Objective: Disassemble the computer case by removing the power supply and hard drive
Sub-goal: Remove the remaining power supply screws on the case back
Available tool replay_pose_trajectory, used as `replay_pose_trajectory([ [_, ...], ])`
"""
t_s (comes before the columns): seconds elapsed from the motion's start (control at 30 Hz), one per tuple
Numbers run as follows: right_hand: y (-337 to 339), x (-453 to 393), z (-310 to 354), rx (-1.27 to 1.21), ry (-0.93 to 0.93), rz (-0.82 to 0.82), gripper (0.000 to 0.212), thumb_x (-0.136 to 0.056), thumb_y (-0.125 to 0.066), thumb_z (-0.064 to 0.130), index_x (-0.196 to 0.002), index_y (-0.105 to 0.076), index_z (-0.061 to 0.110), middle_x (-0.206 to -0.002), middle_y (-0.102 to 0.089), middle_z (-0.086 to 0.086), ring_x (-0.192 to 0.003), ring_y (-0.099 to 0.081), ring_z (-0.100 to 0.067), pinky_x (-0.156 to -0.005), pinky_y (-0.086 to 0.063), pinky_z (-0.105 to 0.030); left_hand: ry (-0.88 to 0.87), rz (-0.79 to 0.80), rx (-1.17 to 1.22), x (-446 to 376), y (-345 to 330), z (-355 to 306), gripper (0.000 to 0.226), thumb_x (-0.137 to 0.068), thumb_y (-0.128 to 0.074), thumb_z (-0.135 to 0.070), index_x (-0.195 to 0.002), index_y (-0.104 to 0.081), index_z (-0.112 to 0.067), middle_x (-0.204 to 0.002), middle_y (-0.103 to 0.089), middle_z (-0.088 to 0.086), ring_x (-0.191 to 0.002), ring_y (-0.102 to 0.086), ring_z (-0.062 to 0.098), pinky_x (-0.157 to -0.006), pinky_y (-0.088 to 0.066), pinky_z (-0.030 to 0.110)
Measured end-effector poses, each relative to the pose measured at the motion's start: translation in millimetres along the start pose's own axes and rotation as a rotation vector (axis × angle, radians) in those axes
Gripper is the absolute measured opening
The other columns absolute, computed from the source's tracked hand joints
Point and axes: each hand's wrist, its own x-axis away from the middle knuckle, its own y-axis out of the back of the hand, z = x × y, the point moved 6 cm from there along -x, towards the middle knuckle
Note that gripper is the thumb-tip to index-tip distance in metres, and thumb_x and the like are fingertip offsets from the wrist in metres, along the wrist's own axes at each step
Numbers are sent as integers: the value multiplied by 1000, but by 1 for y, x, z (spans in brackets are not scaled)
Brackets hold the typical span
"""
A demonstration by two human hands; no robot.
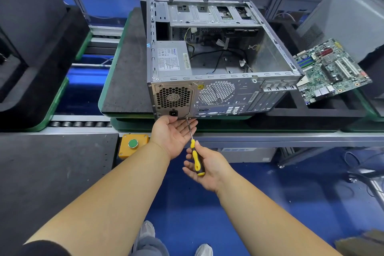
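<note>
An open grey computer case (270,52) lies on its side on a dark pad, its rear panel facing me. The power supply (173,59) sits in the case's near-left corner, its fan grille (173,97) showing at the rear. My right hand (207,170) holds a yellow-and-black screwdriver (196,159) whose tip meets the lower edge of the rear panel beneath the power supply. My left hand (173,133) is cupped palm-up, fingers straight, right under that tip. Loose cables (226,54) lie inside the case. The drive cage (209,14) spans the far end; I see no hard drive clearly.
A green motherboard (332,70) lies on a dark pad right of the case. A yellow box with a green button (133,143) is fixed to the bench's front rail. Conveyor rollers (79,124) run at left. Dark pads lie at left, and another grey case (345,16) stands far right.
</note>
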Motion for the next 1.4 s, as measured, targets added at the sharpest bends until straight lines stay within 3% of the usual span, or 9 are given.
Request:
replay_pose_trajectory([
  [0.2, -4, 3, 4, 25, 9, 26, 28, -95, -64, 37, -95, -67, 9, -73, -67, -3, -51, -52, -11, -45, -44, -22, 3, 0, -16, 0, 2, -1, 44, -91, -39, -15, -124, -52, 11, -117, -65, 30, -116, -61, 40, -102, -46, 46],
  [0.27, -6, 3, 4, 6, 3, 60, 34, -98, -57, 40, -94, -67, 7, -72, -67, -5, -51, -51, -11, -44, -43, -21, 4, -2, -17, 0, 1, 0, 43, -92, -39, -15, -123, -52, 11, -116, -66, 30, -116, -61, 40, -102, -46, 46],
  [0.4, -7, 1, 1, 12, -12, 99, 46, -104, -42, 39, -98, -69, 3, -74, -69, -7, -52, -54, -11, -47, -45, -22, 0, 3, -7, -1, 0, 0, 41, -92, -39, -15, -121, -52, 12, -115, -66, 31, -115, -61, 40, -102, -45, 46],
  [0.77, 1, -2, 0, 15, 3, 25, 36, -97, -58, 39, -95, -75, 7, -79, -74, -5, -62, -67, -14, -59, -57, -28, -38, 1, 52, -2, 0, 2, 39, -93, -40, -13, -122, -52, 11, -118, -64, 32, -113, -62, 43, -102, -46, 49],
  [0.93, 1, 1, 2, 11, -5, 21, 25, -93, -67, 32, -94, -72, 7, -71, -69, -1, -58, -62, -10, -54, -55, -25, -59, -4, 51, -3, -1, 1, 39, -94, -38, -11, -126, -50, 8, -118, -65, 30, -109, -65, 43, -100, -48, 49],
  [1.07, -5, 4, 3, -19, -5, 75, 27, -96, -63, 31, -93, -69, 5, -70, -63, -3, -55, -54, -11, -50, -49, -23, -65, 21, 53, -1, -2, 1, 39, -93, -38, -11, -126, -50, 6, -117, -66, 29, -107, -66, 44, -99, -48, 50],
  [1.23, -7, 4, 1, -61, -19, 144, 40, -104, -44, 30, -101, -69, 0, -73, -66, -6, -58, -56, -12, -54, -49, -24, -68, 43, 42, -1, -2, 0, 40, -93, -38, -11, -127, -50, 5, -118, -65, 28, -108, -66, 43, -100, -48, 48],
  [1.4, -4, 3, 3, -9, 21, 109, 33, -102, -51, 29, -101, -71, 3, -72, -67, -2, -57, -58, -11, -54, -50, -24, -67, 48, 41, -1, -2, 1, 41, -92, -38, -11, -129, -49, 4, -119, -66, 27, -107, -66, 42, -99, -48, 48],
])
